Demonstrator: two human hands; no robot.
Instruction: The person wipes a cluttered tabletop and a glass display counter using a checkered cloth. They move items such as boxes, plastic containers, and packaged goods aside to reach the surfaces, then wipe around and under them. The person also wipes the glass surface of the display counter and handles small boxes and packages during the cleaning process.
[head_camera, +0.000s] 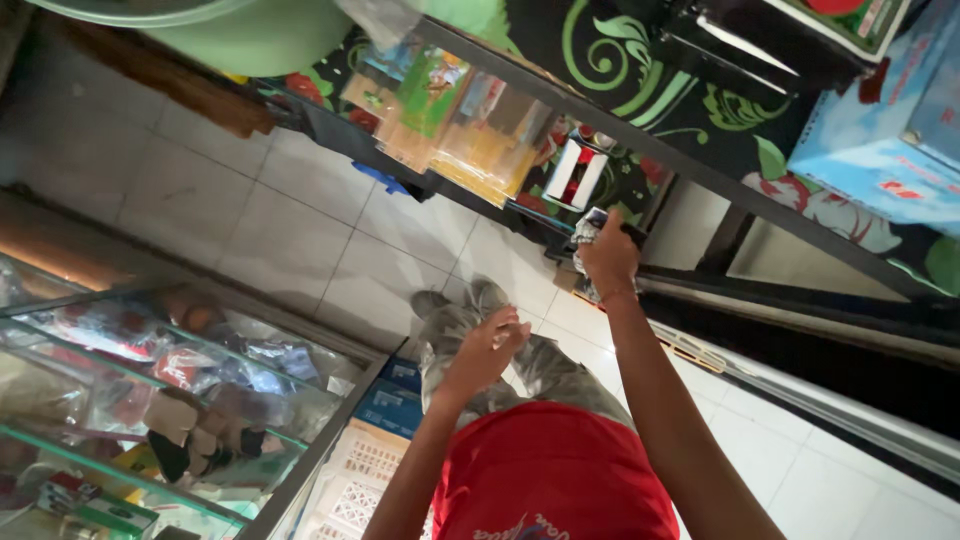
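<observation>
Glass display case: lower left of the frame, shelves stacked with packets and small goods, blurred behind the pane.
Blue boxes: just right of the case's corner, above a pale lattice crate.
Tiled floor: pale squares across the middle left.
Left hand: centre of the frame, fingers loosely curled and half closed, over the grey patterned trousers; it carries nothing that I can make out.
Red shirt: bottom centre.
Hanging packets: upper centre, clear sleeves of yellow and green goods hanging off the dark shelf edge.
Crumpled wrapper bundle: just right of centre, at the edge of the lower dark shelf, below a small red and white box.
Right hand: closed around the bundle from beneath, fingers wrapped on it.
Key relation: the bundle sits at the upper end of the right hand, toward the shelf; the right hand is on it, the left well apart, lower and to the left. The bundle's long axis cannot be told.
Blue carton: upper right, on patterned cloth.
</observation>
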